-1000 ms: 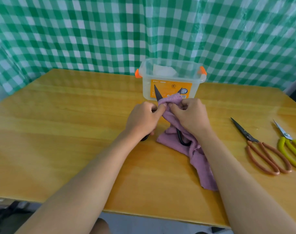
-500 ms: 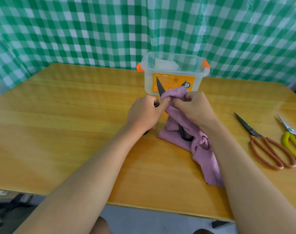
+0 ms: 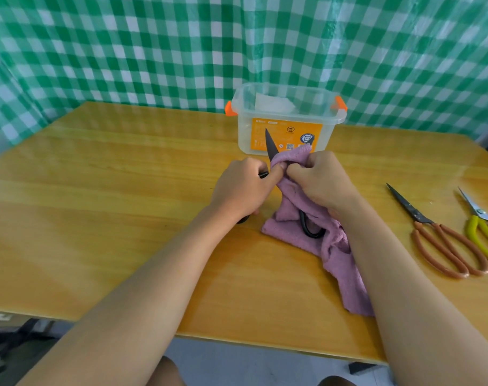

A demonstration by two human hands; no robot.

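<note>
Black scissors (image 3: 271,147) stand tilted at the table's middle, one dark blade pointing up and away in front of the box. My left hand (image 3: 242,188) grips them by a handle. My right hand (image 3: 320,181) holds a purple cloth (image 3: 334,246) bunched around the other blade, fingers curled into the fabric. One black handle loop (image 3: 309,229) shows below, between folds of the cloth. The cloth's tail trails down along my right forearm onto the table.
A clear plastic box (image 3: 286,122) with orange latches and an orange label stands behind the hands. Brown-handled scissors (image 3: 443,240) and yellow-handled scissors (image 3: 485,232) lie on the wooden table (image 3: 98,218) at the right. A green checked curtain hangs behind.
The camera has tipped slightly, so everything sits a little higher in view. Both hands keep their hold on scissors and cloth, with only small shifts of the fingers.
</note>
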